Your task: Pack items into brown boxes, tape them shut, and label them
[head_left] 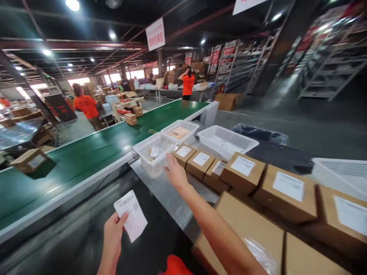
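Note:
My left hand (112,233) pinches a white printed paper slip (131,215) between thumb and fingers, low and left of centre. Stretched forward, my right hand (176,172) has its fingers extended at the near right corner of a white plastic basket (155,166); whether they touch the rim I cannot tell. Inside that basket lies a small white packet (154,152). Just right of the hand begins a row of brown cardboard boxes with white labels, the nearest being a small box (183,153).
A green conveyor belt (111,139) runs diagonally on the left, carrying a few cartons, one a labelled carton (30,160). More white baskets, such as one basket (229,139), stand behind the boxes. Larger cartons (246,225) fill the lower right. Two people in orange shirts stand beyond the belt.

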The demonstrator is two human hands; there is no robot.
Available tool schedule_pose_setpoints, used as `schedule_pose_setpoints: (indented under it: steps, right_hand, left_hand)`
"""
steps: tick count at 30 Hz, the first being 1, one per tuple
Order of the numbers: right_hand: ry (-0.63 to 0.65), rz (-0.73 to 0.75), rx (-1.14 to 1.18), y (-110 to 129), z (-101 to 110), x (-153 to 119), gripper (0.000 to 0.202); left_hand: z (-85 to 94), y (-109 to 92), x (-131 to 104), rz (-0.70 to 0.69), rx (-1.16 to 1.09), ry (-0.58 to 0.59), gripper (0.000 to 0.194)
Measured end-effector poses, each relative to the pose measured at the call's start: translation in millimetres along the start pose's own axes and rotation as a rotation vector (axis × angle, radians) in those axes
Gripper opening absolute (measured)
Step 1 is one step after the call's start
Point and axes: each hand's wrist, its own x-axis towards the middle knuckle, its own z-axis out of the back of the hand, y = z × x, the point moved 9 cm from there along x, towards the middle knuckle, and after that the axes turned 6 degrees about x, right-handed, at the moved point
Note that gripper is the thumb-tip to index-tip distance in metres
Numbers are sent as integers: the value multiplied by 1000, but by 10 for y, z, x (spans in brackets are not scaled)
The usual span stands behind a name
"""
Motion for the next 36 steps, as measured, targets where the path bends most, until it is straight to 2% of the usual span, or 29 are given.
schedule_pose_setpoints:
  steps: [2, 4, 7, 9, 10, 15, 18, 22, 28, 30, 33, 36]
  right_hand:
    - [101, -29, 59, -17, -389, -200, 36]
    - [240, -79, 195, -11, -668, -569, 34]
    - [411, -320, 647, 40, -873, -1072, 37]
    - [400, -486, 922, 95, -858, -1202, 36]
    - [358, -536, 982, 100, -804, -1204, 35]
    - [54, -709, 919, -163, -370, -1184, 31]
    - [-88, -761, 879, -300, -152, -1265, 29]
    - [-198, -744, 874, -369, 38, -1306, 29]
    - [-361, -720, 974, -456, 107, -1333, 26]
    - [-374, -698, 984, -434, 103, -1315, 28]
    - [-365, -662, 950, -391, 162, -1254, 27]
    - [-338, -644, 914, -411, 275, -1195, 28]
  left_hand:
    - [-95, -90, -69, -19, 22, 44, 49]
    - [-225, -228, -120, -53, 27, 123, 47]
    - [-487, -356, -185, -51, -29, 304, 45]
    - [-682, -357, -222, -4, -57, 417, 46]
    - [-773, -344, -232, 23, -57, 455, 47]
    - [-1152, -360, -219, 53, -64, 521, 55]
    - [-1235, -406, -163, 34, -81, 502, 54]
    - [-1084, -416, 4, 44, -84, 434, 56]
    - [-634, -430, 231, -10, 12, 365, 50]
    - [-492, -438, 291, -54, 47, 334, 50]
    - [-326, -481, 356, -208, 287, 305, 46]
    - [-217, -520, 328, -464, 749, 247, 34]
